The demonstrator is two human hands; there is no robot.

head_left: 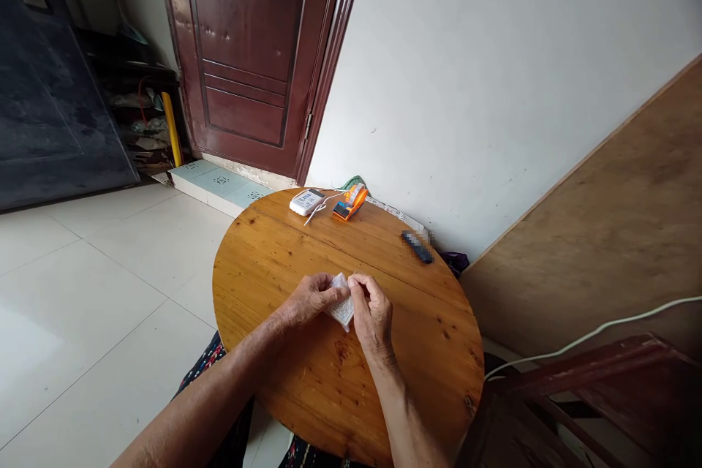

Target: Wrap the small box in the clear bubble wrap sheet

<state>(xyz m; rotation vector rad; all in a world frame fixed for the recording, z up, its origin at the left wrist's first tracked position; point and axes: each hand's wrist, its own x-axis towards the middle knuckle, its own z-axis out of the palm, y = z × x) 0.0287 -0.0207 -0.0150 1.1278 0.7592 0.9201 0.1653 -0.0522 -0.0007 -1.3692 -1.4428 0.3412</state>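
A small white packet [342,309], shiny like plastic wrap with a faint grey pattern, is held tilted above the round wooden table. My left hand [314,297] grips its left side, thumb lying across the front. At the packet's upper right corner, my right hand [373,311] has thumb and forefinger pinched together. Whether a bit of the wrapping sits in that pinch is too small to make out. What is inside the packet cannot be seen.
Toward the back of the round table [257,248] lie a white box-shaped device [306,202] with a white cord and an orange tape dispenser-like item [349,203]. A dark blurred-out object [417,246] rests at the right. A white wall [450,88] stands behind, and a dark red chair [592,369] is at right.
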